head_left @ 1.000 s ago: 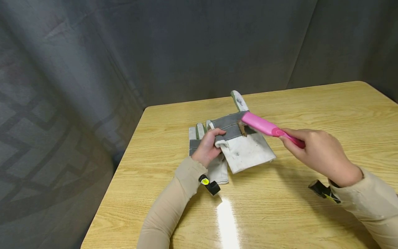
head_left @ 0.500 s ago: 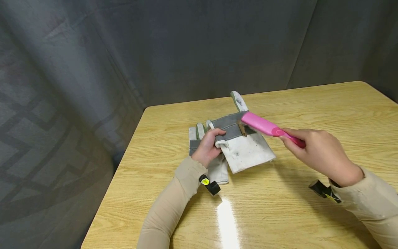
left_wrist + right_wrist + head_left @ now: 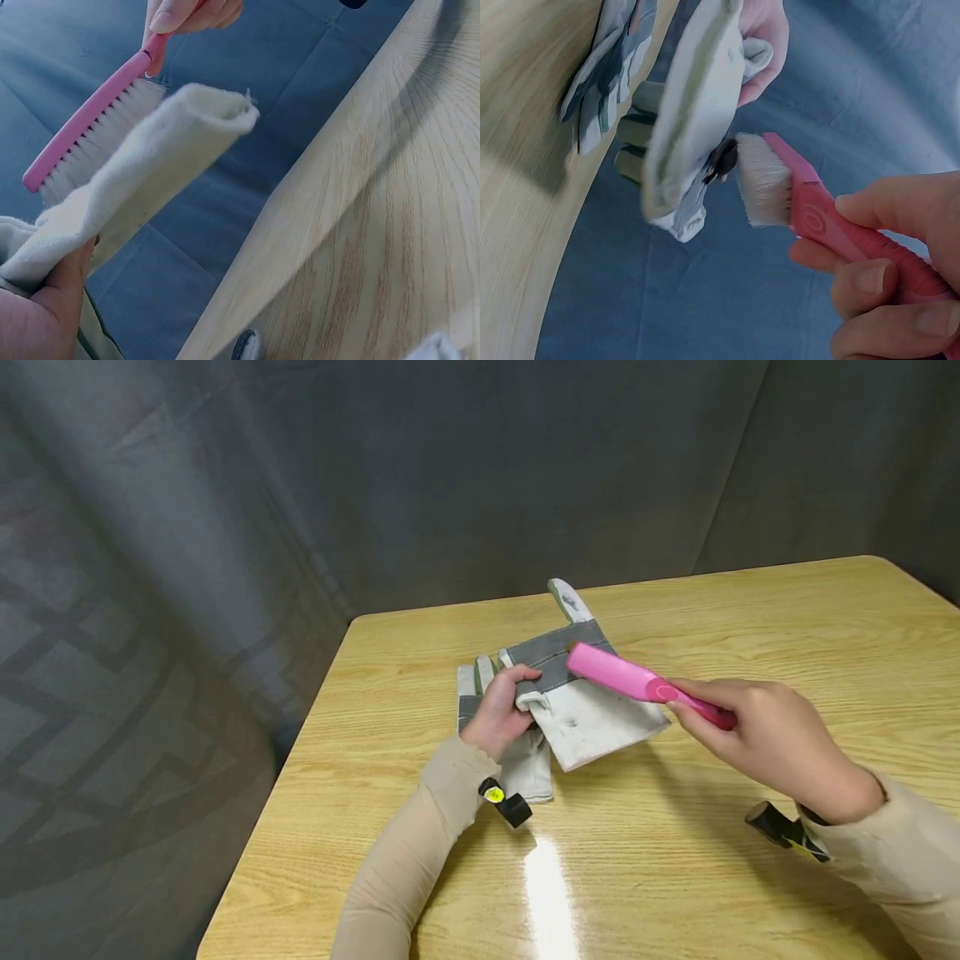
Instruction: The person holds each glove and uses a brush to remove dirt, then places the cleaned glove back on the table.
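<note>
My left hand (image 3: 501,714) grips a white and grey work glove (image 3: 600,722) by its side, thumb over the grey band, holding it raised above the table. Dark smudges mark the glove's finger and cuff. In my right hand (image 3: 780,739) is a pink brush (image 3: 611,672), held by its handle across the glove. White bristles (image 3: 105,135) face the glove's cloth in the left wrist view. A dark brown scrap (image 3: 724,159) sits on the glove beside the bristle tips in the right wrist view. Partly hidden under my left hand, a second glove (image 3: 528,768) lies on the table.
The wooden table (image 3: 337,827) stretches out on both sides, its far edge close to a dark grey curtain (image 3: 525,485). A small black camera (image 3: 513,810) sticks out from my left wrist, and another camera (image 3: 768,818) from my right.
The brush has moved slightly left and down over the glove, now covering the brown scrap in the head view. The raised glove has tilted a little; my left hand has barely moved.
</note>
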Demonstrator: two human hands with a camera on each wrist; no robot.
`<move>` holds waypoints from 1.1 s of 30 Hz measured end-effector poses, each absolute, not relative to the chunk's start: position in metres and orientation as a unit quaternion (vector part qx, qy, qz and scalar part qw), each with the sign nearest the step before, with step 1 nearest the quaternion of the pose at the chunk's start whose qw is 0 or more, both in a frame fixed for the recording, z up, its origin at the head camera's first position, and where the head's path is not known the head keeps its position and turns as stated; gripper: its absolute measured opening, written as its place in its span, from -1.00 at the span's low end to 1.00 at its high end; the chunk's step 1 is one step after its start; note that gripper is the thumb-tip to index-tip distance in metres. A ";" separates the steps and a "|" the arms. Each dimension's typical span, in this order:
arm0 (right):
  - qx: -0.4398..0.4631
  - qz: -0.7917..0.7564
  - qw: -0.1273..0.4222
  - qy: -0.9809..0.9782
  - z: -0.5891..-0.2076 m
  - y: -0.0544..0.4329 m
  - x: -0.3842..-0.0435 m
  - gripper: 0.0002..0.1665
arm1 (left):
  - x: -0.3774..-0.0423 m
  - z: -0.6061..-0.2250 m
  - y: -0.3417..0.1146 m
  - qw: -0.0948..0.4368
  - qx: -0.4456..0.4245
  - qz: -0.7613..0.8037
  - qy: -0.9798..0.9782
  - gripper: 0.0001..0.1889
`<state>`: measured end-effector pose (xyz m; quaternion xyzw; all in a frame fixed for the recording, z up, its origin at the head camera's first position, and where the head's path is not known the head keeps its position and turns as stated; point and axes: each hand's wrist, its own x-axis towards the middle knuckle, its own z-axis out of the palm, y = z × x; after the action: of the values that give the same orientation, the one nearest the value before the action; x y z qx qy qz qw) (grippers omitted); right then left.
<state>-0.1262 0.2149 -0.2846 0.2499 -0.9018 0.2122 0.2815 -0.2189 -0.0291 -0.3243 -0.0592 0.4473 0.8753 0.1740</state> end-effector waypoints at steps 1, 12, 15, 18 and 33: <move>0.248 0.210 0.283 -0.903 -0.285 0.215 -0.127 -0.75 | -0.219 -0.325 -0.029 0.175 -0.058 0.875 0.447 -0.67; 0.209 0.208 0.268 -0.917 -0.285 0.219 -0.131 -0.71 | -0.217 -0.326 -0.029 0.184 -0.052 0.871 0.452 -0.80; 0.203 0.205 0.263 -0.921 -0.285 0.220 -0.132 -0.72 | -0.217 -0.326 -0.030 0.181 -0.052 0.871 0.453 -0.81; 0.200 0.199 0.260 -0.923 -0.285 0.220 -0.132 -0.73 | -0.217 -0.327 -0.030 0.179 -0.054 0.871 0.453 -0.82; 0.188 0.193 0.232 -0.935 -0.283 0.225 -0.134 -0.66 | -0.217 -0.326 -0.028 0.175 -0.061 0.872 0.453 -0.83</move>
<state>-0.1341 0.2252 -0.2830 0.1878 -0.9348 0.1929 0.2318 -0.2173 -0.0283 -0.3263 -0.0615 0.4534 0.8717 0.1754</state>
